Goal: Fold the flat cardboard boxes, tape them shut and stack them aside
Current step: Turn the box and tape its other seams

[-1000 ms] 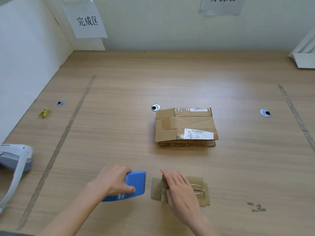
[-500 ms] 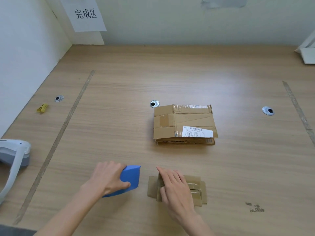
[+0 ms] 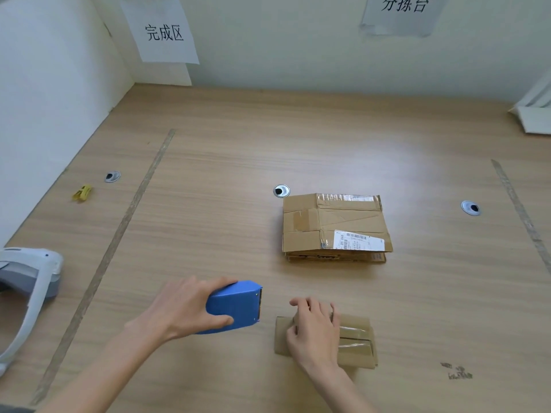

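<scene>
My left hand (image 3: 185, 308) grips a blue tape dispenser (image 3: 235, 305) near the table's front, its toothed edge facing right. A small brown cardboard box (image 3: 354, 341) with tape strips on top lies just to the right of it. My right hand (image 3: 313, 329) rests on the box's left half with fingers curled at its far edge. A stack of flat cardboard boxes (image 3: 334, 225) with a white shipping label lies further back at the middle of the table.
The wooden table (image 3: 208, 174) has tape lines at left and right and three round metal grommets. A yellow clip (image 3: 82, 192) lies at the left. A white device (image 3: 26, 281) sits at the left edge. White walls carry paper signs.
My left hand has lifted and tilted the dispenser, bringing its toothed edge into view. My right hand's fingers have curled on the small box.
</scene>
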The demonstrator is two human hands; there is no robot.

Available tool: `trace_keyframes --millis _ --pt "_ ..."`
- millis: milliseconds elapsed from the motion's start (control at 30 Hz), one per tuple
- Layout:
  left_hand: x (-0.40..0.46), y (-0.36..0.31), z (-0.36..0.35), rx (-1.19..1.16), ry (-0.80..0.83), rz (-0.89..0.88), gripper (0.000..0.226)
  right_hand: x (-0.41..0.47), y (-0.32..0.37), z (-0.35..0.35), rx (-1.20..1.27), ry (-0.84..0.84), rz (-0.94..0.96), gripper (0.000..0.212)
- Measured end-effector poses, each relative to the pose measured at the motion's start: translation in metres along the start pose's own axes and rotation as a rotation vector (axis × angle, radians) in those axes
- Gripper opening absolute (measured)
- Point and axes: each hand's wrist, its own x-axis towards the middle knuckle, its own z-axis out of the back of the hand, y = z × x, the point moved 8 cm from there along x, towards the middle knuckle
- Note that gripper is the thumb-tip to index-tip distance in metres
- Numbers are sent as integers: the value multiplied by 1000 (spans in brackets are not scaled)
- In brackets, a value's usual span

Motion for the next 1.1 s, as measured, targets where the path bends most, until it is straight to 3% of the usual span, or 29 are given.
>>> trace_keyframes --millis 133,333,467,567,933,1100 --pt "-6 9 8 -97 -5 -80 74 2 2 4 44 35 30 52" --pt "0 -2 27 -231 -15 -219 70 -4 6 53 525 -156 118 29" --pt "21 -21 38 -282 -26 -266 68 5 25 66 1012 157 99 31" --pt "32 -43 47 -237 -50 -337 69 8 30 86 1152 219 130 37" --pt "47 -96 69 -144 -171 -504 76 13 -8 129 1115 29 178 41" --pt "45 -114 73 -117 -189 -534 81 18 -17 128 1074 42 198 29"
